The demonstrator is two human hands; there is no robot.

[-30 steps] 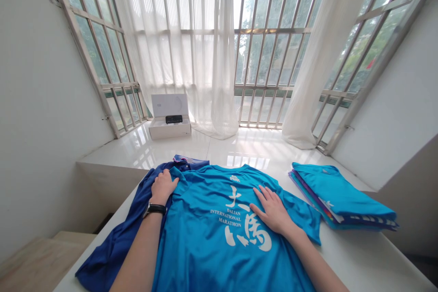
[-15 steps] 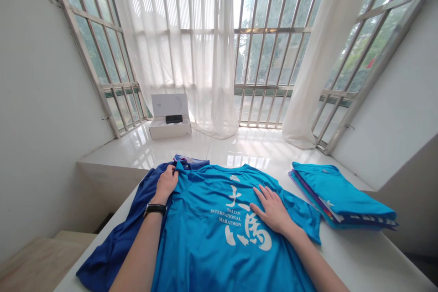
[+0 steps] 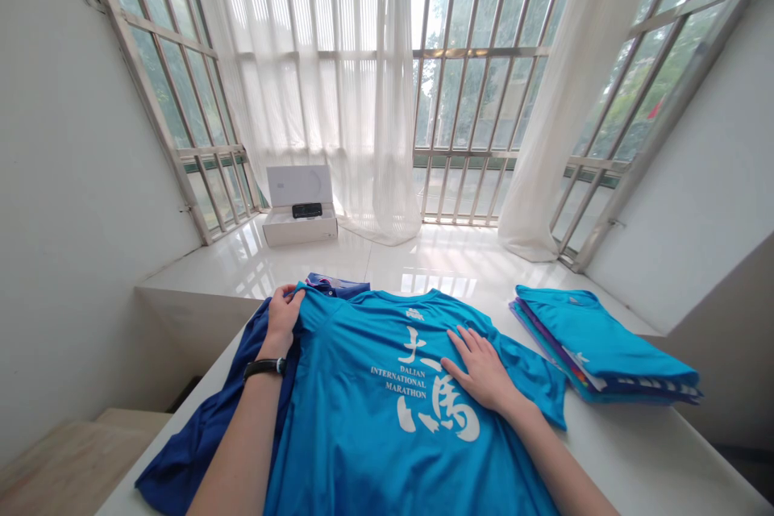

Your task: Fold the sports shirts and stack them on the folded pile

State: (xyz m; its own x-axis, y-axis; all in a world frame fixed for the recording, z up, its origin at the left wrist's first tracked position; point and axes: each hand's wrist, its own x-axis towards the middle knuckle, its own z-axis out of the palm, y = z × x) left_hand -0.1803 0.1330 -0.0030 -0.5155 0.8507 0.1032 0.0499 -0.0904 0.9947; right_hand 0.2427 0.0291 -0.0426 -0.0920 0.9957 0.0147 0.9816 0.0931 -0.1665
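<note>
A bright blue T-shirt with white lettering lies spread out before me, its neckline toward the window. My left hand, with a black band on the wrist, pinches the shirt's left sleeve near the shoulder. On the right side of the chest print, my right hand rests flat with fingers spread. Under the T-shirt's left side is a dark blue collared shirt, partly covered by it and by my left forearm.
To the right sits a stack of folded shirts. An open white box holding a black device stands on the window ledge. Sheer curtains hang before barred windows. The white table has an edge at right.
My left hand has moved a little to the left, drawing the T-shirt's sleeve outward over the dark blue shirt. My right hand stays in place on the print.
</note>
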